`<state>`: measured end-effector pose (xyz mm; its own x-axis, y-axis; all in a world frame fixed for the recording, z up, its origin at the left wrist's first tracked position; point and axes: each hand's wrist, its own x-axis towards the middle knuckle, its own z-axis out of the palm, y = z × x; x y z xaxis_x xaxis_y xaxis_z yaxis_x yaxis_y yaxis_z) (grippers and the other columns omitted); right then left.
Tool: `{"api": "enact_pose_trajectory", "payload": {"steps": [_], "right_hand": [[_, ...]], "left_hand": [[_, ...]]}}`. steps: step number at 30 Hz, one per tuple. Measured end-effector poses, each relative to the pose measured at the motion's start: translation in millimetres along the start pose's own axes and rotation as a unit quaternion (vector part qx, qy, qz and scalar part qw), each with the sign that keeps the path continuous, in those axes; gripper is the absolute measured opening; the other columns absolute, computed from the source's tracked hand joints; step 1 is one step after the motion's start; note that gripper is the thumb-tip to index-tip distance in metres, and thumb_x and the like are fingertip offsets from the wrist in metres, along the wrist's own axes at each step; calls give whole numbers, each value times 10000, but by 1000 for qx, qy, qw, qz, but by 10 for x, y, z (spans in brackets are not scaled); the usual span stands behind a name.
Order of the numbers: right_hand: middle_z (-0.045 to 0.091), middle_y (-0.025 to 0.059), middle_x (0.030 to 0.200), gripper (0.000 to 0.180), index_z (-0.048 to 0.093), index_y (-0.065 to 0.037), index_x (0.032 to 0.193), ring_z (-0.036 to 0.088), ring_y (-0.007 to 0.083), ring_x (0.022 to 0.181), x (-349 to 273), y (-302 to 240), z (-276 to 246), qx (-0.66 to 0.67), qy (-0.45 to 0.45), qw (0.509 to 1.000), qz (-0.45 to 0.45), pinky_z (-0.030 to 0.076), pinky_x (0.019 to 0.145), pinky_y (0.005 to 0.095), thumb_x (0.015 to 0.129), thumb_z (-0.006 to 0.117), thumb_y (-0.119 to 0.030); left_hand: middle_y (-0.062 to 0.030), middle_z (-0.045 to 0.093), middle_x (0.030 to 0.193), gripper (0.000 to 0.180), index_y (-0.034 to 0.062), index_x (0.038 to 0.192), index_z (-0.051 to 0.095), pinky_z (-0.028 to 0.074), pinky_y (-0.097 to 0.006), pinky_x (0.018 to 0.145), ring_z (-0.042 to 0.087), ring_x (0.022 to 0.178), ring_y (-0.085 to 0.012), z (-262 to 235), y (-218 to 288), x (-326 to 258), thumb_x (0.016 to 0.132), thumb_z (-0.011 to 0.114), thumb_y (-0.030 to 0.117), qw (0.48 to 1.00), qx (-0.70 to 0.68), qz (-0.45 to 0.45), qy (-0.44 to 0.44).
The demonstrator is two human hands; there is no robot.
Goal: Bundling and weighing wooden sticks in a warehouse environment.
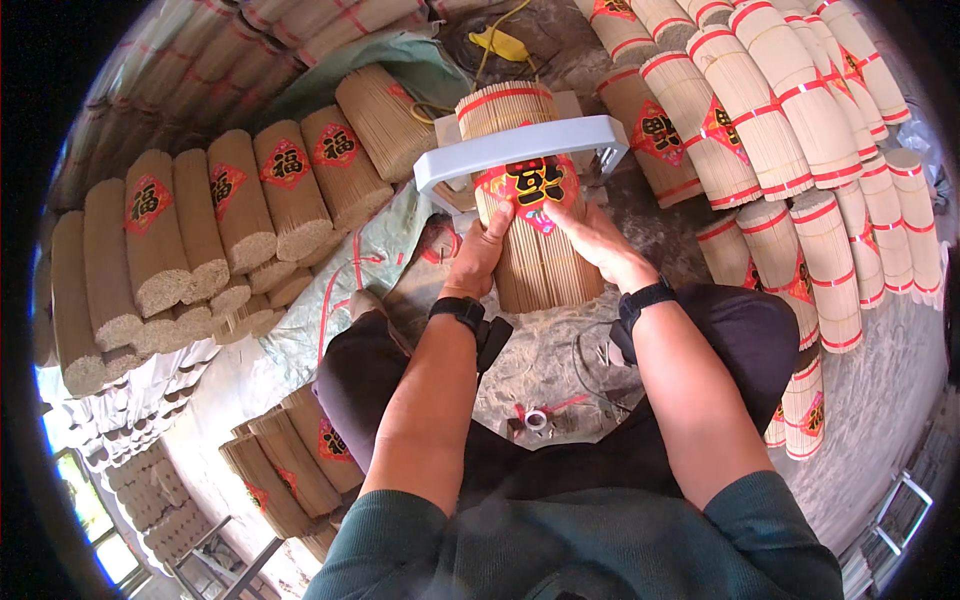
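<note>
Between my knees a thick bundle of thin sticks passes under the grey arch of what looks like a strapping machine. A red band circles the bundle's far end. On its top lies a red paper label with black and gold decoration, partly covered by the arch. My left hand grips the bundle's left side, thumb at the label's edge. From the right side my right hand holds the bundle, its thumb also at the label. The undersides of both hands are hidden.
Labelled bundles are stacked at left on a green sheet. Red-banded bundles pile up at right. On the floor lies a tape roll near a thin cable. A yellow object with a cord sits behind the machine.
</note>
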<state>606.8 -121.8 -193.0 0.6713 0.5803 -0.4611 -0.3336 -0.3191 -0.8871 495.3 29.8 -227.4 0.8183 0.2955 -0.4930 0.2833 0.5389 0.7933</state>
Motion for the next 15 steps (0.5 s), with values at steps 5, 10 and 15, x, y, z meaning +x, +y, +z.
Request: {"api": "enact_pose_trajectory", "payload": {"steps": [5, 10, 15], "right_hand": [[389, 164, 1412, 1002, 227, -12, 1443, 337, 239, 1329, -374, -34, -161, -57, -118, 991, 18, 274, 1093, 358, 764, 691, -583], [487, 133, 1327, 965, 327, -17, 1377, 443, 233, 1251, -345, 254, -110, -36, -26, 999, -22, 366, 1048, 370, 670, 833, -436], [490, 138, 1318, 983, 335, -10, 1356, 457, 219, 1232, -210, 119, -59, 58, -60, 995, -46, 394, 1023, 361, 635, 862, -417]], "left_hand": [[-110, 522, 1293, 853, 8, 1364, 389, 370, -361, 1006, 489, 1179, -204, -58, -118, -305, 776, 704, 540, 1000, 19, -20, 13], [-90, 428, 1384, 1012, 33, 1431, 248, 362, -371, 1039, 406, 1281, -227, 26, -149, -408, 711, 767, 520, 991, 44, 33, -125], [-104, 514, 1280, 918, 21, 1362, 350, 385, -370, 1014, 477, 1207, -231, 42, -168, -297, 684, 819, 424, 998, -14, 35, -54]]}}
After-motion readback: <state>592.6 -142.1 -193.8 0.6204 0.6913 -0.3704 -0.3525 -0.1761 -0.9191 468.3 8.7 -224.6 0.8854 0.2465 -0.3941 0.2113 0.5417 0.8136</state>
